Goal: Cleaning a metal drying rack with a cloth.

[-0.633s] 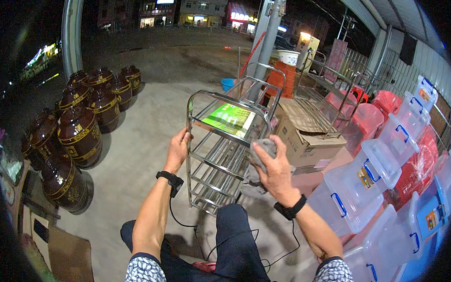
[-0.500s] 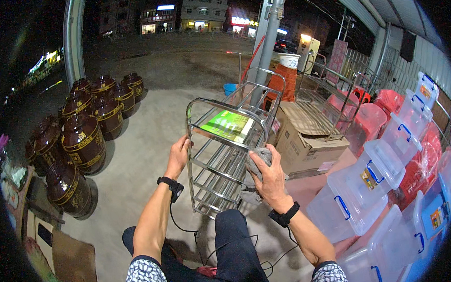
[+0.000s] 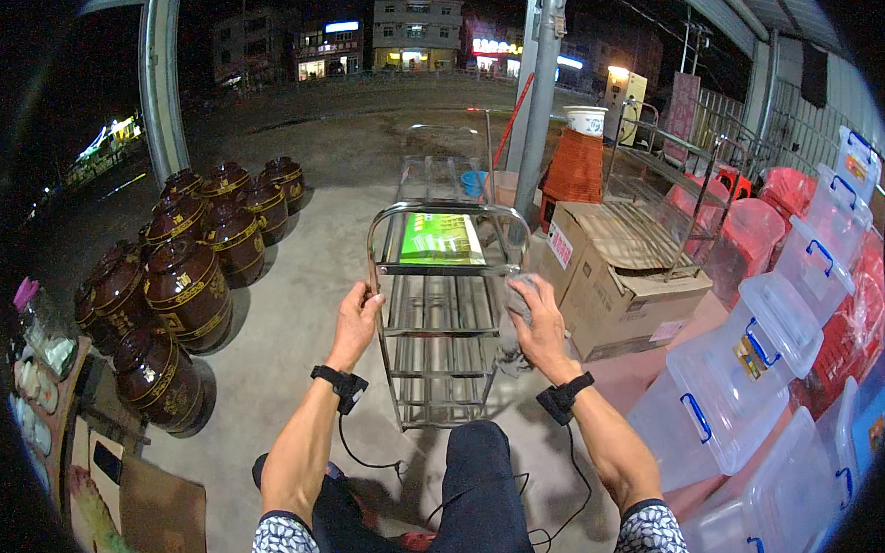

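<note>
A shiny metal rack with several barred tiers stands upright in front of my knees, its end facing me. My left hand is closed around the rack's left post, thumb and fingers pinching it just below the top tier. On the other side, my right hand presses a crumpled grey cloth against the right post. The cloth hangs down below my fingers, and my palm hides part of it. A flat green and white printed sheet or packet lies on the top tier.
Several dark brown glazed jars stand on the left. To the right are a cardboard box, clear plastic bins and red plastic chairs. A metal pillar rises behind the rack. Black cables trail from my wrists.
The rack has swung from a slanted position to nearly straight ahead of me. Both hands have moved with it, the left still on its post and the right still holding the cloth.
</note>
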Demonstrator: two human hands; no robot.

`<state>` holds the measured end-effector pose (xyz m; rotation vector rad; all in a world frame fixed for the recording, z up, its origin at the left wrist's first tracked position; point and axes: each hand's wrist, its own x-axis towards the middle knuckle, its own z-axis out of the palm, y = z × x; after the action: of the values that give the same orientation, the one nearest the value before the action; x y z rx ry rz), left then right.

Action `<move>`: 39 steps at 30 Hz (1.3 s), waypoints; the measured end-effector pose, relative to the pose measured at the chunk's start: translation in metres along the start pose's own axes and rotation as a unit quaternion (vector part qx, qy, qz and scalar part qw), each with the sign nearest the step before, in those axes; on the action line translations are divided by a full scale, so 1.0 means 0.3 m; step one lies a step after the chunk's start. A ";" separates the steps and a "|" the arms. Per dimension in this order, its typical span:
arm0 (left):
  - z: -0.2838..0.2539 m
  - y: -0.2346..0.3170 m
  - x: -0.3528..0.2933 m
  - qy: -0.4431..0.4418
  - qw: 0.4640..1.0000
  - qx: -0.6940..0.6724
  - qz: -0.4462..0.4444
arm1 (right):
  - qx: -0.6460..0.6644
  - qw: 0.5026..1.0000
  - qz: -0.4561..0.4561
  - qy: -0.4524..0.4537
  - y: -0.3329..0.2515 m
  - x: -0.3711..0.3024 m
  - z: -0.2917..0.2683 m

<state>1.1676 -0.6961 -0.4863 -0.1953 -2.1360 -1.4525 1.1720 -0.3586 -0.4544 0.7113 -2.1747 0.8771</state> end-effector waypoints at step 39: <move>0.001 0.223 0.169 0.027 0.995 -0.060 0.081 | -0.028 0.985 -0.169 0.020 -0.026 0.554 -0.055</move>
<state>1.1522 -0.6777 -0.4058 -0.3610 -1.9433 -1.4741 1.0804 -0.3892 -0.3179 0.9884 -1.9569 0.6452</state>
